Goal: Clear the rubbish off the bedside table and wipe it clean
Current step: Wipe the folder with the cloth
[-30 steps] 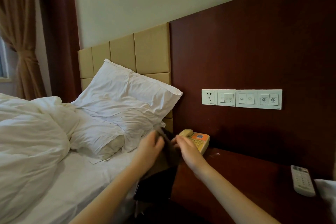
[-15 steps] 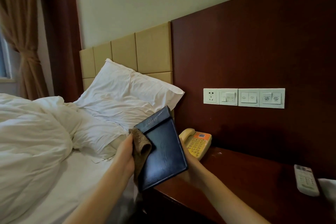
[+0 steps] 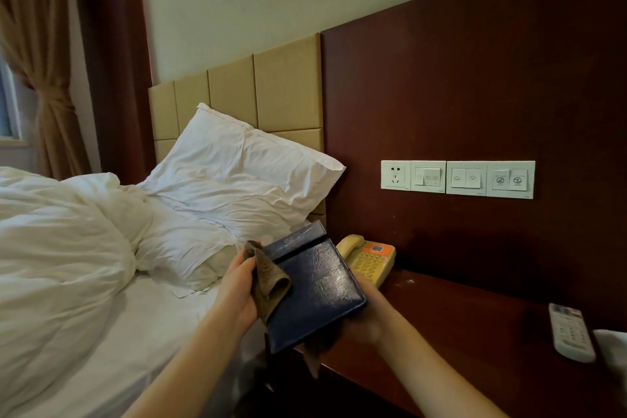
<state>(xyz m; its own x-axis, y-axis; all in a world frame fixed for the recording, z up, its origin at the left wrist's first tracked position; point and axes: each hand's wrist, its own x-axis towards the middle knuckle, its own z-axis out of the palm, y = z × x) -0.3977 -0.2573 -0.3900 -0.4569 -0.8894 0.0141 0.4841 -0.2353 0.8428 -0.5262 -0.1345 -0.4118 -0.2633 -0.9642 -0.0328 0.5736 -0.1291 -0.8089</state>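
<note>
White bedding lies rumpled on the bed (image 3: 84,282), a pillow (image 3: 237,173) propped at its head. Just beside it stands the dark wood counter (image 3: 475,332). Over its near left corner we hold a blue folder (image 3: 315,288), tilted. A yellow phone (image 3: 369,258) sits at the counter's back left. Our right hand (image 3: 369,316) grasps the folder from beneath its lower right corner, fingers hidden. Our left hand (image 3: 237,285) pinches a brown cloth (image 3: 271,282) against the folder's left edge. A white remote (image 3: 570,332) lies well to the right.
</note>
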